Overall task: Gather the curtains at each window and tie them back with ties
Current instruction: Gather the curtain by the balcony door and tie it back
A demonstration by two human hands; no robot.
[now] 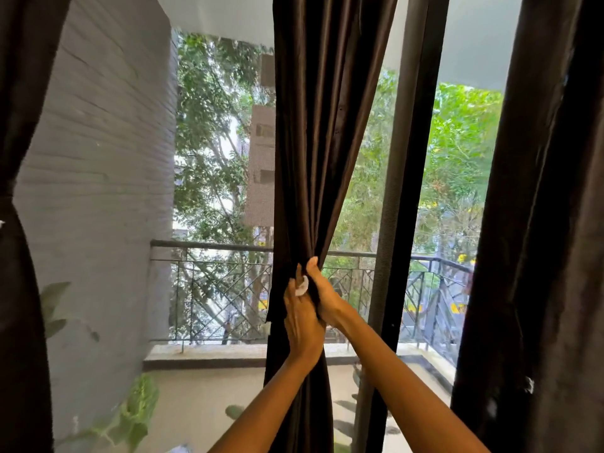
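A dark brown middle curtain (313,132) hangs in front of the window and is bunched into a narrow waist at hand height. My right hand (323,295) grips the gathered folds from the right side. My left hand (300,322) reaches up against the bunch from the left and pinches a small white round piece (302,286) against the fabric. What the white piece belongs to cannot be told. Below my hands the curtain falls in loose folds.
Another dark curtain (542,223) hangs at the right and one more (19,289) at the far left edge. A dark window frame post (402,191) stands just right of my hands. Beyond the glass are a balcony railing (215,246), a grey brick wall (98,191) and potted leaves (130,413).
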